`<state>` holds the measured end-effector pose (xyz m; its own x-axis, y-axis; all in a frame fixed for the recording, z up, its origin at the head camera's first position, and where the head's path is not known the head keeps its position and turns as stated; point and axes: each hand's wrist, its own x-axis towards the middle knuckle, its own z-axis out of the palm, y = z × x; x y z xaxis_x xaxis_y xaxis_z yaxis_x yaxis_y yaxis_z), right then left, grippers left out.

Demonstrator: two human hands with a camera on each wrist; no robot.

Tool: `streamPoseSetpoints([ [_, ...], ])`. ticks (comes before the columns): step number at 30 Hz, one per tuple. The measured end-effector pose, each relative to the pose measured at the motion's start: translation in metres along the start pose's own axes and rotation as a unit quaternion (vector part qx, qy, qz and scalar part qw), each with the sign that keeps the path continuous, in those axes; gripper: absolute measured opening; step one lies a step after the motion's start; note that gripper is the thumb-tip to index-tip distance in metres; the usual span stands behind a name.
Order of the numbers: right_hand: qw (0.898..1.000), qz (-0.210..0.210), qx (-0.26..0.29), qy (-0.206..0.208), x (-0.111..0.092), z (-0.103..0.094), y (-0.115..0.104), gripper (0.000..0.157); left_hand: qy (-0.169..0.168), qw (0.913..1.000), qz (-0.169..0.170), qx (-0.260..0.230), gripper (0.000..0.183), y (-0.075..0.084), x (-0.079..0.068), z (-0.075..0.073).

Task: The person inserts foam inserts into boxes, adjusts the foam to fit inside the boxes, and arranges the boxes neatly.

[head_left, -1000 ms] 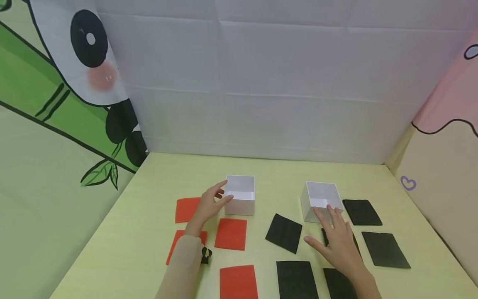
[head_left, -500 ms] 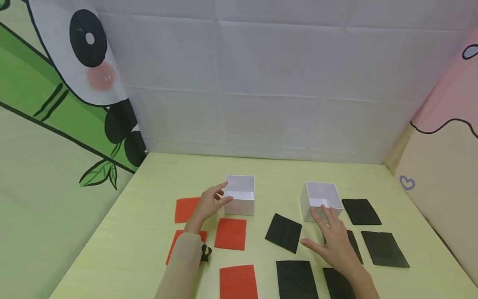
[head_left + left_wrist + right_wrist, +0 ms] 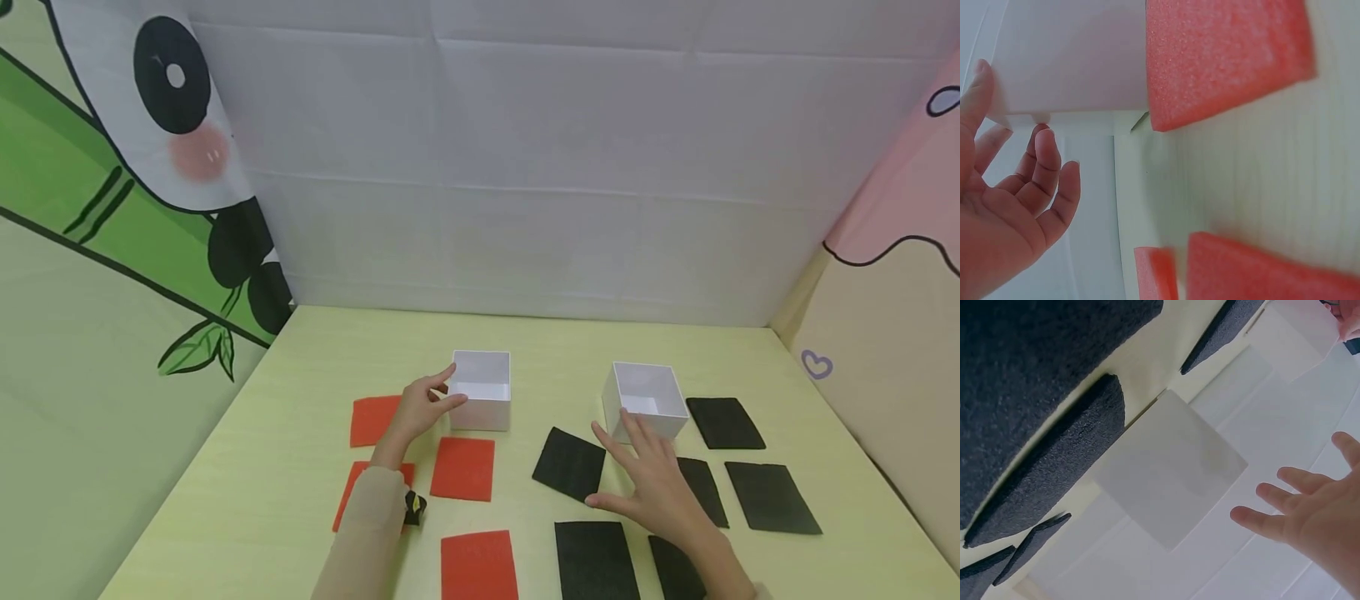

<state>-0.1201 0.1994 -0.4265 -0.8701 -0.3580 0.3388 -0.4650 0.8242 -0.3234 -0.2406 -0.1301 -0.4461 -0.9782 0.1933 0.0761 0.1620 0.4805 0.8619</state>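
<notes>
My left hand [image 3: 420, 410] is at the left side of an open-topped white box [image 3: 480, 414]. Its thumb and index finger pinch the near left corner, and the other fingers curl beside the wall, seen in the left wrist view. My right hand [image 3: 654, 479] hovers with spread, extended fingers before a second white box [image 3: 649, 392]. A gap shows between its fingertips and that box [image 3: 1171, 469] in the right wrist view. Black foam squares, one [image 3: 570, 465] left of this hand and another [image 3: 703, 492] partly under it, lie flat. A red foam square [image 3: 462, 469] lies before the left box.
More red squares lie beneath the left forearm and near the front, one [image 3: 480, 567] at the bottom edge. Several other black squares, such as one [image 3: 774, 498] at right, lie on the pale wooden table [image 3: 300, 467]. A white cloth wall [image 3: 525, 167] rises behind.
My right hand has shifted left and slightly up, uncovering more of the black square beneath it. The left hand has stayed at the left box. Both boxes stand where they were.
</notes>
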Motion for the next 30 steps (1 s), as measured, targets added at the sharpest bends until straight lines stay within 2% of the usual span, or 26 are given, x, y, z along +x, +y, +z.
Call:
streamPoseSetpoints([
  [16, 0.997, -0.037, 0.028, -0.065, 0.014, 0.009, 0.007, 0.082, 0.010, 0.9999, -0.008, -0.006, 0.064, 0.000, 0.003, 0.004],
  [24, 0.992, -0.042, 0.018, -0.115, 0.018, 0.018, 0.015, 0.082, 0.015, 0.9997, -0.019, -0.004, 0.063, 0.002, 0.004, 0.005],
  [30, 0.986, -0.072, 0.008, -0.149, 0.023, 0.021, 0.018, 0.080, 0.021, 0.9994, -0.026, -0.003, 0.063, 0.002, 0.005, 0.006],
])
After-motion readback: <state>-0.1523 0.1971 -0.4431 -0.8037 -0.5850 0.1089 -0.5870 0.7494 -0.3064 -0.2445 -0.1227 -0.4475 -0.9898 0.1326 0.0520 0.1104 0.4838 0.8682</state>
